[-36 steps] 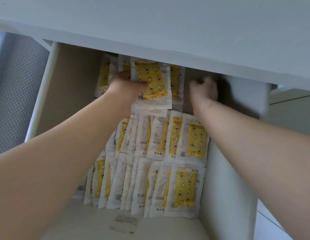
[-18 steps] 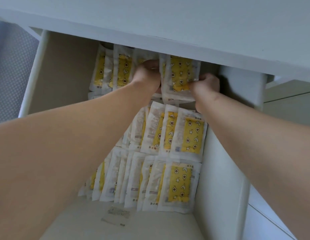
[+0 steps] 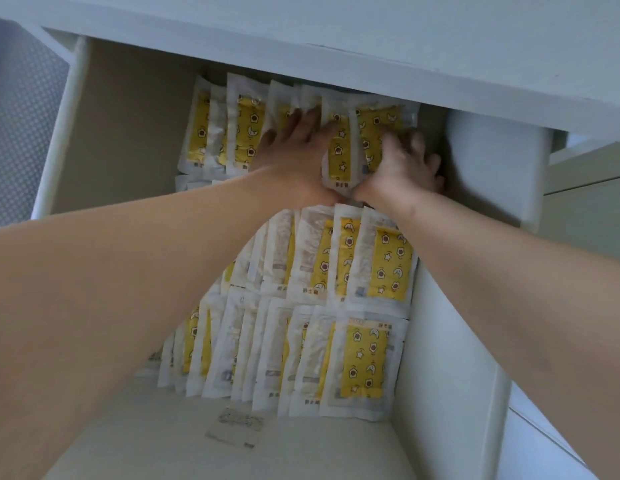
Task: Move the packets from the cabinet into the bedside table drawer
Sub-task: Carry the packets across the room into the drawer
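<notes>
Single head-worn wide-angle view, facing forward and steeply down into the open drawer [image 3: 121, 133]. It sits close in: both forearms enter from the bottom corners and meet at the left hand [image 3: 294, 157] and right hand [image 3: 405, 164], upper centre. The table top [image 3: 336, 29] spans the top of the frame and covers the drawer's far end. Straight edges bow toward the borders.

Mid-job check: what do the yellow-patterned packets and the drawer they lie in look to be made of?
Packets: probably thin plastic film, glossy, with a clear-to-white border round a yellow printed panel; they glint and crinkle. Drawer: seemingly painted or laminated board, smooth matte white walls with no grain showing; the core is not visible.
</notes>
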{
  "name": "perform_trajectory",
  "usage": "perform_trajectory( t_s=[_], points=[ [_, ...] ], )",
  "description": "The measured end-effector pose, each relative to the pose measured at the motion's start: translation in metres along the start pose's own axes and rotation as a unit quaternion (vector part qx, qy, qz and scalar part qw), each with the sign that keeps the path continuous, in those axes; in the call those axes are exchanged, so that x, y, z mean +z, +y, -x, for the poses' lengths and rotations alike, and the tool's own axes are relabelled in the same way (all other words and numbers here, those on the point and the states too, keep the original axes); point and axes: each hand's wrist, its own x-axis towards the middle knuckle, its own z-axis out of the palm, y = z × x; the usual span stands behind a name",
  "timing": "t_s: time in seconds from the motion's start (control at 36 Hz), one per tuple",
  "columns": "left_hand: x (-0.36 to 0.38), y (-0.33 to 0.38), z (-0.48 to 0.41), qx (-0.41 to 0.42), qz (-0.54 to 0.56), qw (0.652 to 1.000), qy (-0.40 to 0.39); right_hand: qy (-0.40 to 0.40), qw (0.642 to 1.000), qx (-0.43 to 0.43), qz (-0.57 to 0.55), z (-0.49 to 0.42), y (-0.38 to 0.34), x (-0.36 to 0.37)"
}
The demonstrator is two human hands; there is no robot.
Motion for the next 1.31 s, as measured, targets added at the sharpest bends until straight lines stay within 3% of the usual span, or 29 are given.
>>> perform_trajectory(
  t_s=[0.25, 0.53, 0.67, 0.81, 1.03, 1.19, 1.31],
  points=[
    [0.008, -0.017, 0.001, 0.027, -0.08, 0.993, 0.081, 0.01, 0.998, -0.041, 0.05, 0.0, 0.001, 0.002],
    [0.003, -0.037, 0.006, 0.04, -0.098, 0.994, 0.036, -0.01, 0.994, -0.109, 0.009, 0.001, -0.003, 0.009],
    [0.005, -0.034, 0.006, 0.027, -0.107, 0.994, 0.013, 0.033, 0.988, -0.103, 0.112, 0.0, 0.0, 0.009],
    [0.01, -0.031, 0.003, 0.021, -0.105, 0.993, 0.04, 0.056, 0.976, -0.127, 0.165, -0.006, 0.0, 0.01],
    [0.013, -0.025, 0.003, 0.022, -0.103, 0.99, 0.095, 0.018, 0.978, -0.14, 0.151, -0.006, 0.003, 0.005],
    [0.011, -0.027, 0.006, 0.023, -0.084, 0.994, 0.061, 0.037, 0.978, -0.161, 0.13, -0.001, 0.001, 0.007],
    [0.011, -0.027, 0.006, 0.02, -0.075, 0.994, 0.083, 0.043, 0.976, -0.174, 0.126, -0.001, 0.0, 0.009]
  ],
)
